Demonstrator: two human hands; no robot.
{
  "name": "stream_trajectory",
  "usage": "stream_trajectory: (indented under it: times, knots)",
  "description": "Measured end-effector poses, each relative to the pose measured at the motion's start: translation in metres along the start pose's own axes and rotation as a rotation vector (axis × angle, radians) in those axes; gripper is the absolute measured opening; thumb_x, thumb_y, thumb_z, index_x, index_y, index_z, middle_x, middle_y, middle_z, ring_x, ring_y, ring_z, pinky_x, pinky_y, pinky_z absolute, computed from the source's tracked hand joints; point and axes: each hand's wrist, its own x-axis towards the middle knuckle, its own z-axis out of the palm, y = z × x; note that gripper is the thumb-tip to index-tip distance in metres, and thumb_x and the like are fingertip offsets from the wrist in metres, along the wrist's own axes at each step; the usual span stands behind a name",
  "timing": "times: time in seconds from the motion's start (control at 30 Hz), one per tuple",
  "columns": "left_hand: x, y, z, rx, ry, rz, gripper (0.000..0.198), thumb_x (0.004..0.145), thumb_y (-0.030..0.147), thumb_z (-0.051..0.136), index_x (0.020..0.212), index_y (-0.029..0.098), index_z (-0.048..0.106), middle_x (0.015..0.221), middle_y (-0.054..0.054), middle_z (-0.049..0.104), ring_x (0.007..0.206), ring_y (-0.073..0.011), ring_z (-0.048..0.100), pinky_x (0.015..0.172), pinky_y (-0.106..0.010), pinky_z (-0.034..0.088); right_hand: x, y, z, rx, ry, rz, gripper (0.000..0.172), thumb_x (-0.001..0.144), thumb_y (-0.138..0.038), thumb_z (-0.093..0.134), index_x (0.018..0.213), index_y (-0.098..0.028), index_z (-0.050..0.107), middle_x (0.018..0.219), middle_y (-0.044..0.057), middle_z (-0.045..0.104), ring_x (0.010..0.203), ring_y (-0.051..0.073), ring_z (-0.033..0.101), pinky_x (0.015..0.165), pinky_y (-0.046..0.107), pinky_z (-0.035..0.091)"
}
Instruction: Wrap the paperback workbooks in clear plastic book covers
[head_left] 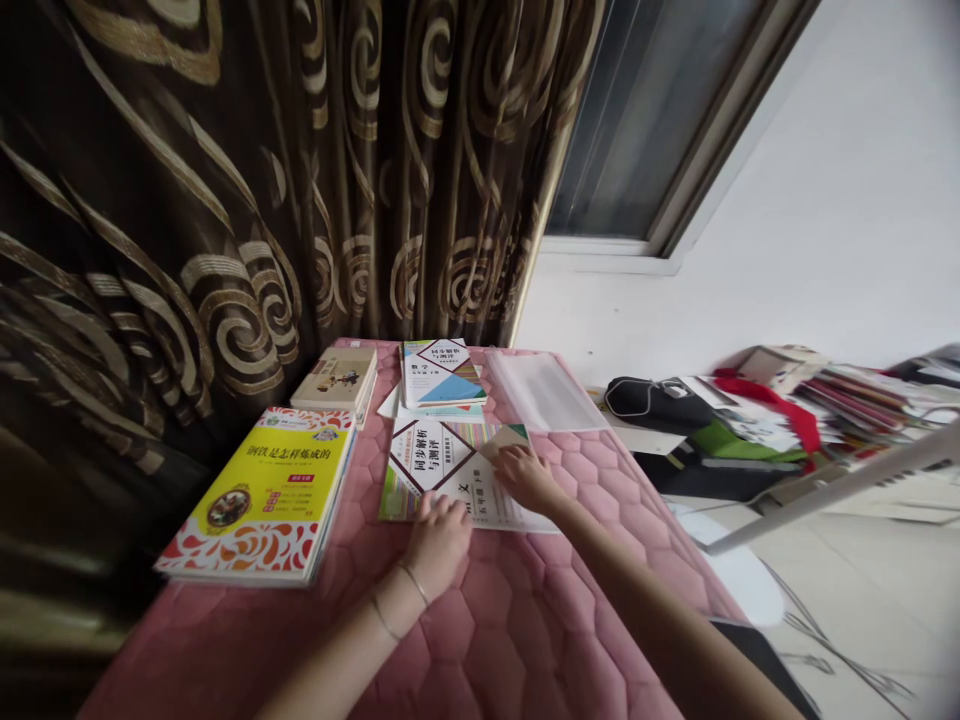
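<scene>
In the head view, a table with a pink quilted cover carries several books. Near its far left corner lies a small beige book on top of others. Closer along the left edge is a thick pile, with a yellow book uppermost, bordered by red and orange pattern. Near the middle of the far edge lies a blue-and-white book, with a paler one under it. A translucent sleeve rests at the far right corner. A dark curtain with gold swirls hangs behind the far edge and along the left one. Past the right edge there are a black case, a red strap, a green cloth and a slanting white bar.

The workbook lies flat and closed in the middle of the table, just nearer than the blue-and-white book. Its cover is mostly white, with a dark diamond frame, coloured stripes and a green corner. The hands are apart from each other and hide part of the printing. The left hand touches the near edge; the right hand rests upon the right part. Whether the fingers pinch anything, one cannot tell.
</scene>
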Motion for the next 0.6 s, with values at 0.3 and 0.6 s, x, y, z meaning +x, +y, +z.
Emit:
stream_trajectory:
  times: [0.3, 0.6]
  knots:
    - [0.012, 0.012, 0.018, 0.043, -0.001, 0.046, 0.028, 0.09, 0.004, 0.042, 0.086, 0.013, 0.069, 0.084, -0.009, 0.063, 0.078, -0.0192, 0.056, 0.093, -0.046, 0.038, 0.074, -0.005, 0.001, -0.067, -0.011, 0.112, 0.034, 0.096, -0.032, 0.037, 0.115, -0.014, 0.057, 0.126, 0.02, 0.058, 0.118, 0.03, 0.051, 0.096, 0.049, 0.033]
    - [-0.041, -0.014, -0.013, 0.135, 0.022, -0.041, 0.019, 0.09, 0.009, 0.049, 0.085, 0.018, 0.066, 0.086, -0.004, 0.063, 0.084, -0.0201, 0.057, 0.09, -0.044, 0.042, 0.002, 0.01, -0.009, 0.031, -0.04, 0.249, 0.022, 0.087, -0.032, 0.054, 0.079, -0.016, 0.067, 0.081, 0.013, 0.071, 0.08, 0.024, 0.066, 0.07, 0.033, 0.044]
